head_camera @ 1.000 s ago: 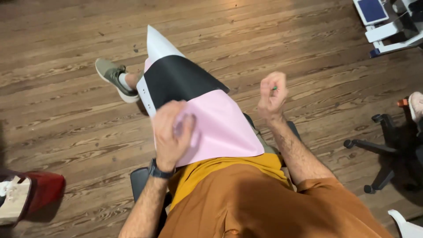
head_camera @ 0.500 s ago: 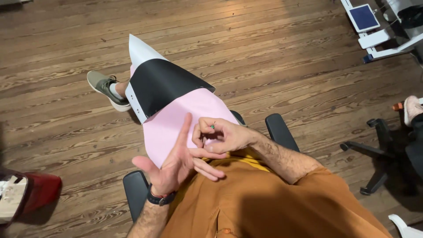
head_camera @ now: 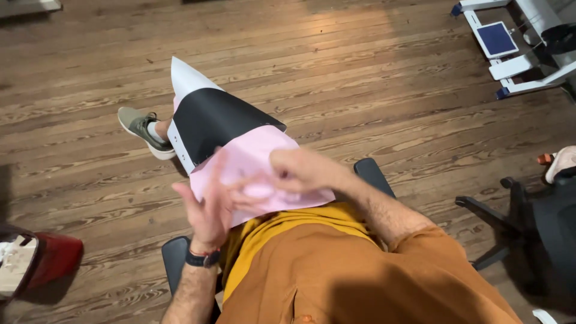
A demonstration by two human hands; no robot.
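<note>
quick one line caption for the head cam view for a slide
Seated person's left hand and right hand, both motion-blurred, meet over a pink sheet and black sheet resting on their lap.

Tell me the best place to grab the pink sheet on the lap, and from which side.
Take the pink sheet at its near edge, where it overhangs the lap towards the torso, coming from the person's own side with a thumb-over pinch. It is thin and lies flat, so only a free edge gives purchase. The far end is covered by the black sheet. Both the left hand and right hand are already there, blurred.
</note>
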